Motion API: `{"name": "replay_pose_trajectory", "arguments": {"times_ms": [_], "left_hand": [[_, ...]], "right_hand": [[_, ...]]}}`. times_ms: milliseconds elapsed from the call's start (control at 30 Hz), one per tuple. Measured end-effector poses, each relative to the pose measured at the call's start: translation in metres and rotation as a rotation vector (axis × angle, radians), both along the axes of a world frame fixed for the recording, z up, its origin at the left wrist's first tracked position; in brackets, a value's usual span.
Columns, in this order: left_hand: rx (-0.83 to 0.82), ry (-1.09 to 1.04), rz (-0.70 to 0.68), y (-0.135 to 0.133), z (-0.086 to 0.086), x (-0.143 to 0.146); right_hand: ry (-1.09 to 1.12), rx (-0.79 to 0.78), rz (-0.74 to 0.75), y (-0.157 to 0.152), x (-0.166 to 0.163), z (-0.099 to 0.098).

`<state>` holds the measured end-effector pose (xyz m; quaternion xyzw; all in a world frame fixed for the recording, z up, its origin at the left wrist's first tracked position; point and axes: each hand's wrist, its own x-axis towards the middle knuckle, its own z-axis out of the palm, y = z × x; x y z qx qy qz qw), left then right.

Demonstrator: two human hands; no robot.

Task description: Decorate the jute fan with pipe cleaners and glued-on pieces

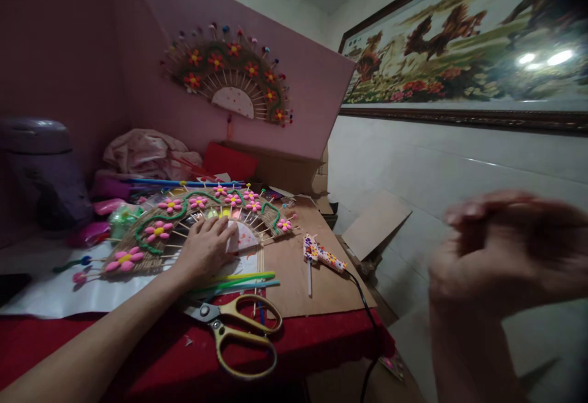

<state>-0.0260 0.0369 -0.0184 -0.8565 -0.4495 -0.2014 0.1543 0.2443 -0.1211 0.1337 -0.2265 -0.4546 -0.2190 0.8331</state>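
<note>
My left hand (209,247) lies on a craft fan (172,205) with pink clay-like flowers and a green cord. Its fingers rest flat over the sticks, beside the white half-round centre (243,239). In the air at the right edge is my right hand (509,256), blurred, with curled fingers; whatever it may hold is hidden. Below my left hand are scissors (220,314) with yellowish handles and yellow, green and blue strips (243,280). A patterned glue gun (324,255) with a glue stick lies on the brown board (294,302).
A finished-looking fan (215,60) with orange flowers hangs on the pink panel (312,97). The glue gun's cord (362,296) trails over the table edge. At the left stands a purple container (43,173). A framed horse picture (450,41) is on the wall.
</note>
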Motion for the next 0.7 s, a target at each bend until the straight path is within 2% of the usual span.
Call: {"name": "replay_pose_trajectory", "arguments": {"times_ms": [33,100,200,267,333,400,467,567,600,700], "left_hand": [[-0.003,-0.003,0.0,0.0,0.0,0.0],[-0.007,-0.012,-0.003,0.0,-0.001,-0.001],[-0.009,-0.01,-0.013,-0.001,-0.001,-0.002],[-0.007,-0.006,-0.017,-0.002,0.0,-0.002],[-0.005,-0.005,-0.017,-0.003,0.001,-0.002],[-0.006,-0.007,-0.016,-0.004,0.002,-0.002],[-0.004,-0.015,-0.013,-0.005,0.002,-0.002],[0.006,-0.026,-0.02,-0.005,0.002,-0.001],[0.009,-0.026,-0.023,-0.004,0.001,-0.001],[0.017,-0.019,-0.022,-0.003,0.0,-0.001]], "right_hand": [[-0.035,-0.079,0.084,-0.003,-0.013,-0.013],[-0.122,-0.427,0.343,-0.006,-0.037,-0.048],[-0.189,-0.927,0.617,-0.012,-0.063,-0.103],[-0.213,-1.103,0.664,-0.012,-0.069,-0.126],[-0.227,-1.157,0.584,-0.003,-0.063,-0.133],[-0.209,-1.169,0.458,0.019,-0.047,-0.127],[-0.176,-1.147,0.363,0.053,-0.024,-0.117],[-0.042,-1.194,0.326,0.113,0.011,-0.111],[0.07,-1.254,0.324,0.131,0.02,-0.113],[0.152,-1.34,0.343,0.167,0.035,-0.125]]}}
